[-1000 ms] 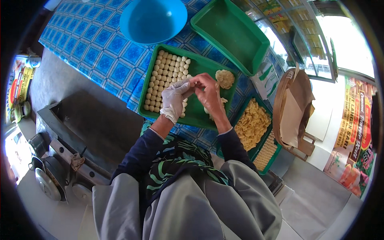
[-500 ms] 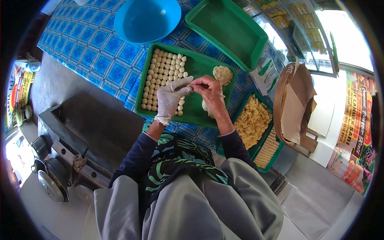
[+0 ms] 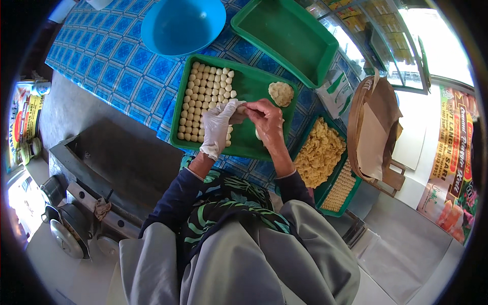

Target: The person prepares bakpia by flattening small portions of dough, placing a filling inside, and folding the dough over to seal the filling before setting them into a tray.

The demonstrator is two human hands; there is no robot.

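My gloved left hand (image 3: pixel 217 127) and my bare right hand (image 3: pixel 264 122) meet at the fingertips over a green tray (image 3: pixel 249 76), both closed on something small that I cannot make out. Small pale dough balls (image 3: pixel 201 86) sit in close rows across the tray's left part. A rough beige lump (image 3: pixel 281 93) lies at its upper right. A paler piece (image 3: pixel 258 134) is partly hidden behind my right hand.
A blue bowl (image 3: pixel 183 25) and another green tray (image 3: pixel 284 38) stand at the back. At right are a tray of yellow mixture (image 3: pixel 317 152), small rounded pieces (image 3: pixel 338 188), a packet (image 3: pixel 335 96) and a paper-lined woven basket (image 3: pixel 376 132). Pots (image 3: pixel 71 229) stand at lower left.
My fingers have shifted slightly while staying together over the tray, with my left hand turning a little more upright. The view has drifted, so the trays and bowl appear slightly higher and further left.
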